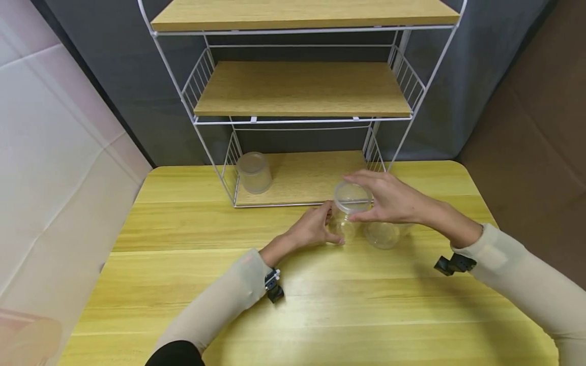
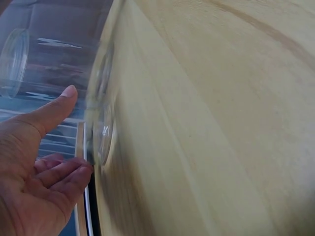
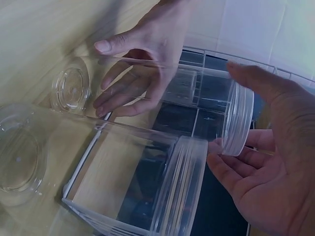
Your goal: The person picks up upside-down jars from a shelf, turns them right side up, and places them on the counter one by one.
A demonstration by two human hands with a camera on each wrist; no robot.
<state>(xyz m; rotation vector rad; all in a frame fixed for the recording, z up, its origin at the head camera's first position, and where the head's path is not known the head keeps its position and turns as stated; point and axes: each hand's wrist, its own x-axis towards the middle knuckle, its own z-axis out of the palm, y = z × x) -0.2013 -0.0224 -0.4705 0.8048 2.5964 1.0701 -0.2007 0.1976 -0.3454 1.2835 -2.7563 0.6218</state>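
My right hand [image 1: 389, 195] grips the lid rim of a clear plastic jar [image 1: 343, 221] from above, thumb and fingers on opposite sides. The jar stands upright just in front of the shelf rack's bottom tier. My left hand [image 1: 316, 226] is low beside the same jar, thumb and fingers spread apart near its lower wall. In the left wrist view, the left thumb [image 2: 59, 105] is straight and the other fingers bend loosely. A second clear jar [image 1: 382, 235] stands to the right, partly hidden under my right hand; its ridged lid [image 3: 182, 187] shows in the right wrist view.
A white wire rack [image 1: 302, 121] with wooden shelves stands at the table's back. Another lidded jar [image 1: 254, 175] sits at the left of its bottom shelf [image 1: 311, 170]. Light wood-grain table [image 1: 293, 315] lies in front. A brown panel [image 1: 540, 127] borders the right side.
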